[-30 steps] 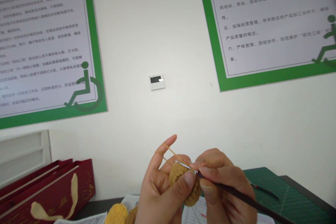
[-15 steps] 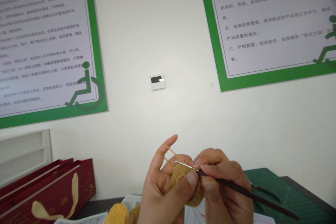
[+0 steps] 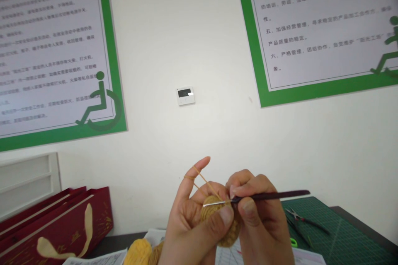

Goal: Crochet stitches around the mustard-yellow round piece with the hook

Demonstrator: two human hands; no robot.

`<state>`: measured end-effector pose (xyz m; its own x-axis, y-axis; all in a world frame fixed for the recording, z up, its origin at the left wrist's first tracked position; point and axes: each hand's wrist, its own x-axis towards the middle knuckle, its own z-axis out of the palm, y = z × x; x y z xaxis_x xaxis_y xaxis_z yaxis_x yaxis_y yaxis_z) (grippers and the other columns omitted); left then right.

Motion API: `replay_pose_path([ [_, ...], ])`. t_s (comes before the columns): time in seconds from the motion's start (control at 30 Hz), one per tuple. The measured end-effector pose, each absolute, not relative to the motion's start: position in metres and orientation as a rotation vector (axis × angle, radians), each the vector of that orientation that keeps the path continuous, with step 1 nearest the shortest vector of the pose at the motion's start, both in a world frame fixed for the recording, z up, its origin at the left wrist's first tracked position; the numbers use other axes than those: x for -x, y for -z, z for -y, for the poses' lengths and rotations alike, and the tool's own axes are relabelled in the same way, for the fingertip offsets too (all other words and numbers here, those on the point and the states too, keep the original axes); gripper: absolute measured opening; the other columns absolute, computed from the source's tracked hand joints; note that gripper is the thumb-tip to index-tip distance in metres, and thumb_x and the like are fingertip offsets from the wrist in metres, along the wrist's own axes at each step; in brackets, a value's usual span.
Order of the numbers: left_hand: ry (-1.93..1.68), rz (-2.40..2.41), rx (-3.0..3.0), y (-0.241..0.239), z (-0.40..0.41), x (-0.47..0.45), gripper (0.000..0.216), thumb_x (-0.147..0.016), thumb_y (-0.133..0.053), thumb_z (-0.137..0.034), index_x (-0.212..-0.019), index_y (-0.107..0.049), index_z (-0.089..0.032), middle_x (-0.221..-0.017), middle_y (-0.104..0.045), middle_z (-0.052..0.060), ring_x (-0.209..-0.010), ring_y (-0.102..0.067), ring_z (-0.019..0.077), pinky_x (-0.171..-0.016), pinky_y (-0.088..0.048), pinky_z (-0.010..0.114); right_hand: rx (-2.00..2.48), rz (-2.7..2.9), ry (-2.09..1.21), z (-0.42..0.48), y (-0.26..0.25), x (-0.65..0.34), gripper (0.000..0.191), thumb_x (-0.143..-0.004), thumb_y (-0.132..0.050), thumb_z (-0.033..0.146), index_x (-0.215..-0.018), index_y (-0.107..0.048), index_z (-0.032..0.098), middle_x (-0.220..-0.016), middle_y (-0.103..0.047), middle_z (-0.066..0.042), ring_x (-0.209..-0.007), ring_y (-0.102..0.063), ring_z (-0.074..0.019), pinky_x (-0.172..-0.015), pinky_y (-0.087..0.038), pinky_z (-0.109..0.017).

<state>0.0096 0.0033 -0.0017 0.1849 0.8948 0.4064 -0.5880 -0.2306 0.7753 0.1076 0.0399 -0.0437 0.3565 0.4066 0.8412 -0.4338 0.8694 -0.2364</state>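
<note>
My left hand [image 3: 192,223] pinches a round mustard-yellow crochet piece [image 3: 222,225] between thumb and fingers. Its index finger is raised, with the yellow yarn strand [image 3: 205,182] wrapped over it and running down to the piece. My right hand [image 3: 261,219] grips a dark-handled crochet hook [image 3: 267,196]. The hook lies nearly level, its metal tip at the top edge of the piece. A ball of yellow yarn [image 3: 138,252] sits low on the table, left of my hands.
A green cutting mat [image 3: 345,232] lies at the right with small pliers [image 3: 306,221] on it. Red gift bags [image 3: 56,227] stand at the left. Papers [image 3: 102,258] lie under my hands. Two green-framed posters and a small wall thermostat [image 3: 185,95] are ahead.
The hook's handle has swung up from pointing down-right to nearly level, and its tip has slid left and lower onto the piece. My left hand has hardly moved.
</note>
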Motion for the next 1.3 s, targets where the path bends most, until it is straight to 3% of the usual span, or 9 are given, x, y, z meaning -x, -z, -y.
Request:
replay_pose_path([
  [0.37,-1.411,-0.346,-1.124,0.002,-0.005,-0.008,0.086,-0.065,-0.093,-0.01,-0.141,-0.057,-0.027,-0.078,-0.07,-0.001,-0.064,-0.061,0.0101,-0.062,-0.047,0.022,-0.105,1.112,-0.829,-0.034,0.04,-0.117,0.012,-0.098,-0.062,0.039,-0.092,-0.066,0.029,-0.087,-0.056,0.001,-0.076,-0.054,-0.0147,-0.071,-0.048,-0.032],
  [0.67,-1.487,-0.374,-1.062,0.002,-0.003,-0.017,0.079,-0.061,-0.095,-0.012,-0.133,-0.065,-0.028,-0.078,-0.071,-0.001,-0.067,-0.064,0.0119,-0.065,-0.053,0.024,-0.052,1.022,-0.609,-0.036,0.043,-0.11,0.008,-0.098,-0.065,0.035,-0.095,-0.069,0.03,-0.086,-0.058,0.0,-0.081,-0.056,-0.0172,-0.07,-0.048,-0.032],
  [1.3,-1.585,-0.358,-0.975,0.006,-0.004,-0.025,0.07,-0.061,-0.094,-0.008,-0.124,-0.072,-0.027,-0.08,-0.071,-0.002,-0.068,-0.068,0.0116,-0.068,-0.056,0.024,-0.003,1.007,-0.602,-0.035,0.049,-0.109,0.008,-0.099,-0.062,0.035,-0.096,-0.068,0.032,-0.09,-0.058,0.0,-0.081,-0.056,-0.017,-0.068,-0.047,-0.032],
])
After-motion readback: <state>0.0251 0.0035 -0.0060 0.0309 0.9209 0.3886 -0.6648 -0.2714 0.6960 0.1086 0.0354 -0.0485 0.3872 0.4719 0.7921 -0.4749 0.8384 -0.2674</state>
